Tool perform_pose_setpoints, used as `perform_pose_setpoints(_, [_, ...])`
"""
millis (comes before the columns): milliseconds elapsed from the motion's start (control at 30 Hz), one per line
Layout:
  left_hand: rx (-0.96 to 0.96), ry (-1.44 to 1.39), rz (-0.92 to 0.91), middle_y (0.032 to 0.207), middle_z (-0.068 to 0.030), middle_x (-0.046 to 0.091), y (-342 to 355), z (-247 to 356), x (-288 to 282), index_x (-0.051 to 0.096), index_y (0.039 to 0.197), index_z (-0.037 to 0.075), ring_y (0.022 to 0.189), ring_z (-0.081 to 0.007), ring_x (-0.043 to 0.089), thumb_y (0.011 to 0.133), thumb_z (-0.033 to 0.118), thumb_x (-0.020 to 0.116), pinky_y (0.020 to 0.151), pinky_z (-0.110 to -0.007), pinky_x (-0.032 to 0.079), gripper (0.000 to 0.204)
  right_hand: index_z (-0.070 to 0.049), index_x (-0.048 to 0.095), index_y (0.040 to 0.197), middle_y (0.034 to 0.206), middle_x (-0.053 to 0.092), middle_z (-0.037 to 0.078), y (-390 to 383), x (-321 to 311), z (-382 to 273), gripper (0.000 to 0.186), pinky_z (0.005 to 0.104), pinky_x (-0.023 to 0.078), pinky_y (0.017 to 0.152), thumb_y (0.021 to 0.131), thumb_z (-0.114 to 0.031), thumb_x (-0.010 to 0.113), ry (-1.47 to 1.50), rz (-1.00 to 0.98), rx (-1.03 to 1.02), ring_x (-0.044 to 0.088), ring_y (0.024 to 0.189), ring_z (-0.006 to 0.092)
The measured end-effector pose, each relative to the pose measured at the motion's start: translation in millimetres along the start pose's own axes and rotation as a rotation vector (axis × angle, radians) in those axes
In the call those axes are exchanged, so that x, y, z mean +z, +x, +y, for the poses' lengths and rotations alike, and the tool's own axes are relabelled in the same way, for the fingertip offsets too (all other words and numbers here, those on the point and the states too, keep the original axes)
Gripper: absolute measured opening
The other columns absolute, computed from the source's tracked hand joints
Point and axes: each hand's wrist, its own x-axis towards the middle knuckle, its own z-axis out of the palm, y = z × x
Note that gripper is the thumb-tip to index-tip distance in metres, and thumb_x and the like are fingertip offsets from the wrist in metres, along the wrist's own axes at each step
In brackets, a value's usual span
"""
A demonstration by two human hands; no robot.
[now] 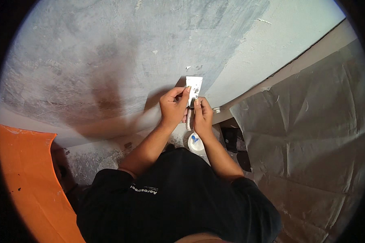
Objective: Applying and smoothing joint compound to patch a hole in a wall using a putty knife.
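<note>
Between my hands, in front of the wall, is a putty knife (195, 85) with a wide blade. White filler and dark specks cover the blade, and its whitish handle (189, 123) points down. My left hand (175, 106) is closed, thumb and fingers pinching the left edge of the blade. Lower down, my right hand (204, 115) is also closed, gripping the knife where blade meets handle. Part of the handle is hidden by my fingers.
The grey patchy wall (121, 44) fills the upper view. Below my hands stands a white tub (196, 151) of white paste with a blue-handled tool (194, 138). An orange sheet (28, 162) lies left, a creased grey-brown sheet (308, 133) right. The floor (93, 160) is splattered white.
</note>
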Motion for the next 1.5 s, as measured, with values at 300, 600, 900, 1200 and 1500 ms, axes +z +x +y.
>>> perform_pose_setpoints(300, [-0.183,-0.230,-0.109,0.058,0.0036,0.053,9.1,-7.5,0.0,0.065,0.095,0.001,0.046,-0.0036,0.046,0.098,0.016,0.060,0.040,-0.022,0.036,0.017,-0.005,0.048,0.094,0.067,0.057,0.005,34.3,3.9,-9.0,0.020,0.0236,0.040,0.041,0.105,-0.020,0.040,-0.010,-0.052,-0.088,0.047,0.045,0.0086])
perform_pose_setpoints(600, [0.016,-0.140,-0.187,0.064,0.0031,0.050,10.1,-26.3,12.2,0.058,0.086,0.001,0.062,-0.0031,0.044,0.103,0.022,0.050,0.053,-0.024,0.037,0.028,-0.001,0.057,0.106,0.077,0.057,-0.002,51.8,-1.0,5.3,0.023,0.0212,0.038,0.054,0.104,-0.019,0.043,-0.201,-0.029,-0.245,0.047,0.064,0.0038])
perform_pose_setpoints(900, [-0.022,-0.030,-0.126,0.063,0.0019,0.049,15.6,-19.5,18.7,0.058,0.081,-0.002,0.064,-0.0051,0.042,0.102,0.021,0.052,0.054,-0.026,0.037,0.032,0.001,0.059,0.103,0.087,0.061,0.001,53.1,6.3,-0.6,0.028,0.0229,0.043,0.065,0.105,-0.021,0.042,-0.151,0.025,-0.248,0.051,0.075,0.0063])
perform_pose_setpoints(1200, [0.054,0.013,-0.040,0.063,0.0018,0.048,20.4,-12.9,21.3,0.058,0.080,-0.002,0.062,-0.0052,0.040,0.101,0.020,0.053,0.053,-0.026,0.035,0.031,-0.003,0.060,0.081,0.069,0.056,-0.004,60.4,8.8,-11.8,0.040,0.0222,0.037,0.053,0.106,-0.029,0.043,-0.140,0.043,-0.139,0.045,0.062,0.0024])
perform_pose_setpoints(1500, [0.033,0.028,0.053,0.072,0.0066,0.052,23.6,-9.7,26.6,0.065,0.086,-0.004,0.069,-0.0027,0.042,0.102,0.019,0.053,0.058,-0.022,0.037,0.030,-0.001,0.057,0.071,0.063,0.049,-0.005,67.7,8.1,-12.3,0.047,0.0253,0.034,0.052,0.106,-0.029,0.043,-0.265,0.075,-0.193,0.040,0.061,0.0042])
